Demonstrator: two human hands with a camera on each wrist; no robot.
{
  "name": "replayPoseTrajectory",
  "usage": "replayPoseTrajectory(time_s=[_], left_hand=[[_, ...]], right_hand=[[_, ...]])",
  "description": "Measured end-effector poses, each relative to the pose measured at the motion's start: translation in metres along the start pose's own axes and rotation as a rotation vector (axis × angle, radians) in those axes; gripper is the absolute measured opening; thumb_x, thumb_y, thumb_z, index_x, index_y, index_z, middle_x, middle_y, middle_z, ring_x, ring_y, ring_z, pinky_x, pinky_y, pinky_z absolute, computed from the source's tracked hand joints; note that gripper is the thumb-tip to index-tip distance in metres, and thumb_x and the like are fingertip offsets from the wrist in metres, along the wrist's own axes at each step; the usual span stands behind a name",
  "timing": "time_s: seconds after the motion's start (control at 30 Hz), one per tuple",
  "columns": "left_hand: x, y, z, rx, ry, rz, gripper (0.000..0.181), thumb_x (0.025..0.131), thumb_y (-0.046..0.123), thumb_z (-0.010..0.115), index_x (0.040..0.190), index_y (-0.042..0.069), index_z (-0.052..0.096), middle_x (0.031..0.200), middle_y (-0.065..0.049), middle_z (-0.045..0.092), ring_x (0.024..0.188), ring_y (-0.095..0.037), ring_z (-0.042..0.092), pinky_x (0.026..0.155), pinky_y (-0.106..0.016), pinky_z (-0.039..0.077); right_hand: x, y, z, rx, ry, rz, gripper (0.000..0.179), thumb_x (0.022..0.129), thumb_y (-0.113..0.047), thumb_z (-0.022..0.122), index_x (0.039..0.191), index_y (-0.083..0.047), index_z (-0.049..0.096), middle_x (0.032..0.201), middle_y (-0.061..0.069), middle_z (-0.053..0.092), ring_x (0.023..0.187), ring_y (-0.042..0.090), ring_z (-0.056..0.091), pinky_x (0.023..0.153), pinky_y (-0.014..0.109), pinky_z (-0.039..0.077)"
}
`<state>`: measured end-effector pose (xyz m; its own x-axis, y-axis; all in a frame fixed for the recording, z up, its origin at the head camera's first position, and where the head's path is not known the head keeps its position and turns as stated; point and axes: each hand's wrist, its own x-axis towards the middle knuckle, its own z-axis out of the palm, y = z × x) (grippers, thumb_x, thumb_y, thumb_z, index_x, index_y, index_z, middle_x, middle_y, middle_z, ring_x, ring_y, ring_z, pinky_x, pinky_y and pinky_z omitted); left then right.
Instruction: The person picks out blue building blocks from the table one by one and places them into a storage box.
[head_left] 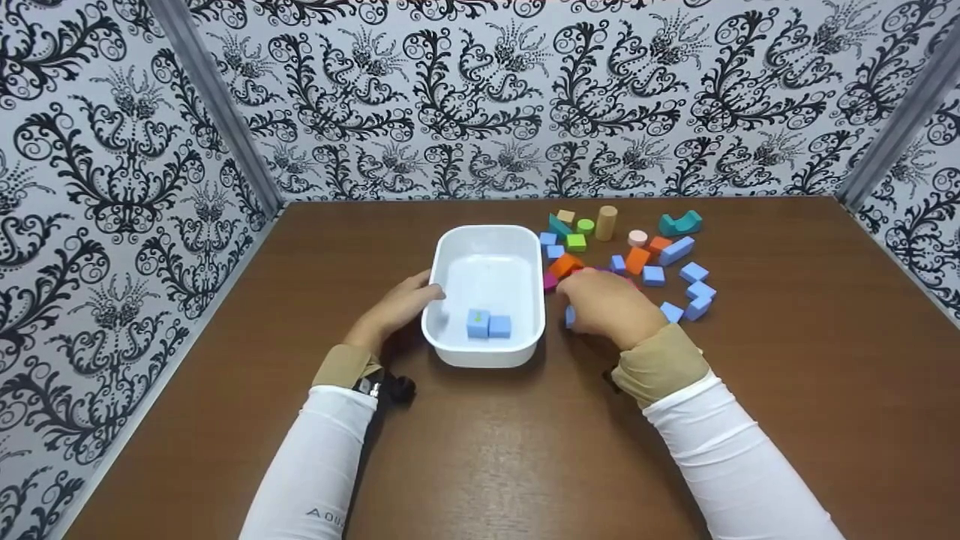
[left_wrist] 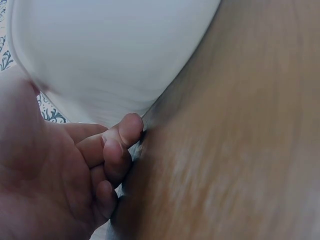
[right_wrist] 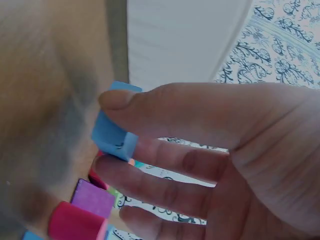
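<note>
We see a small blue block (right_wrist: 109, 131) just to the right of a white tub (head_left: 484, 359), beside its near half, pinched between the thumb and fingers of the right hand (head_left: 611, 304), clearly the nearer of the two; the tub's right wall stands between the block and the inside, so from that hand the opening lies to the left. The block's longer axis seems to us to run from the tub side toward the loose pieces, though fingers cover much of it and we cannot tell its tilt, while the tub's own long axis runs near to far. The left hand (head_left: 401, 304) grips the tub's left wall, its thumb over the rim. Inside, at the near end, we find a blue cube (head_left: 478, 324) and a flatter blue piece (head_left: 500, 327) side by side. Far and right lie an orange block (head_left: 566, 265), a wooden cylinder (head_left: 606, 223) and a teal arch (head_left: 681, 223), all on the brown table (head_left: 480, 450)
</note>
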<state>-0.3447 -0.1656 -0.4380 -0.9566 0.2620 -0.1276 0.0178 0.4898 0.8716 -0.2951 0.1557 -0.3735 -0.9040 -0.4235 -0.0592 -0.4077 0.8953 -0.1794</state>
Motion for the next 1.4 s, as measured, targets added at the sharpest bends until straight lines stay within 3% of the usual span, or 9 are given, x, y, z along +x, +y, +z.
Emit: replayPoseTrajectory(time_s=[0.2, 0.37, 0.53, 0.87, 1.03, 1.17, 1.4], left_hand=[[-0.001, 0.001, 0.000, 0.009, 0.007, 0.003, 0.074, 0.095, 0.028, 0.054, 0.163, 0.003, 0.040, 0.153, -0.021, 0.055, 0.131, -0.032, 0.054, 0.117, -0.045, 0.040], [-0.002, 0.001, 0.000, -0.001, 0.007, 0.009, 0.074, 0.094, 0.026, 0.054, 0.163, 0.002, 0.041, 0.151, -0.021, 0.056, 0.129, -0.032, 0.055, 0.116, -0.045, 0.041], [-0.002, 0.001, 0.000, 0.002, 0.010, 0.008, 0.074, 0.094, 0.026, 0.054, 0.163, 0.002, 0.041, 0.151, -0.021, 0.056, 0.129, -0.032, 0.055, 0.116, -0.045, 0.041], [-0.001, 0.002, -0.001, 0.016, 0.002, 0.002, 0.075, 0.093, 0.029, 0.053, 0.163, 0.005, 0.042, 0.151, -0.018, 0.057, 0.128, -0.031, 0.055, 0.115, -0.044, 0.042], [-0.001, 0.001, -0.001, 0.019, 0.004, 0.005, 0.075, 0.094, 0.029, 0.054, 0.163, 0.004, 0.041, 0.151, -0.019, 0.057, 0.129, -0.030, 0.054, 0.116, -0.044, 0.040], [-0.003, 0.000, -0.002, 0.014, 0.007, 0.011, 0.074, 0.093, 0.028, 0.054, 0.162, 0.003, 0.043, 0.147, -0.020, 0.059, 0.126, -0.030, 0.056, 0.114, -0.043, 0.042], [-0.001, 0.001, -0.001, 0.025, 0.016, 0.043, 0.073, 0.092, 0.027, 0.054, 0.160, 0.002, 0.046, 0.141, -0.020, 0.063, 0.123, -0.029, 0.058, 0.112, -0.041, 0.043]], right_hand=[[0.001, -0.003, -0.009, 0.030, 0.038, 0.022, 0.017, 0.088, -0.003, 0.073, 0.104, -0.001, 0.080, 0.092, 0.012, 0.072, 0.075, 0.030, 0.063, 0.069, 0.040, 0.055], [0.001, -0.005, -0.011, 0.039, 0.137, -0.010, 0.025, 0.090, -0.003, 0.075, 0.114, 0.000, 0.080, 0.106, 0.015, 0.075, 0.091, 0.034, 0.067, 0.084, 0.047, 0.060], [-0.001, -0.011, -0.014, 0.025, 0.228, -0.071, 0.030, 0.092, -0.005, 0.078, 0.121, 0.001, 0.078, 0.113, 0.019, 0.072, 0.101, 0.036, 0.070, 0.092, 0.051, 0.060], [0.000, -0.024, -0.012, 0.097, 0.409, -0.228, 0.031, 0.089, -0.005, 0.084, 0.119, 0.003, 0.078, 0.109, 0.018, 0.069, 0.097, 0.032, 0.068, 0.090, 0.044, 0.060], [0.004, -0.034, -0.004, 0.183, 0.387, -0.243, 0.033, 0.089, -0.008, 0.086, 0.120, 0.001, 0.078, 0.109, 0.015, 0.069, 0.098, 0.029, 0.067, 0.092, 0.041, 0.060], [0.009, -0.043, 0.000, 0.220, 0.310, -0.229, 0.035, 0.091, -0.011, 0.084, 0.124, 0.000, 0.077, 0.111, 0.015, 0.068, 0.100, 0.030, 0.067, 0.093, 0.041, 0.060], [0.019, -0.053, 0.002, 0.138, 0.206, -0.160, 0.035, 0.091, -0.010, 0.083, 0.124, -0.001, 0.078, 0.115, 0.017, 0.069, 0.103, 0.032, 0.070, 0.096, 0.044, 0.059]])
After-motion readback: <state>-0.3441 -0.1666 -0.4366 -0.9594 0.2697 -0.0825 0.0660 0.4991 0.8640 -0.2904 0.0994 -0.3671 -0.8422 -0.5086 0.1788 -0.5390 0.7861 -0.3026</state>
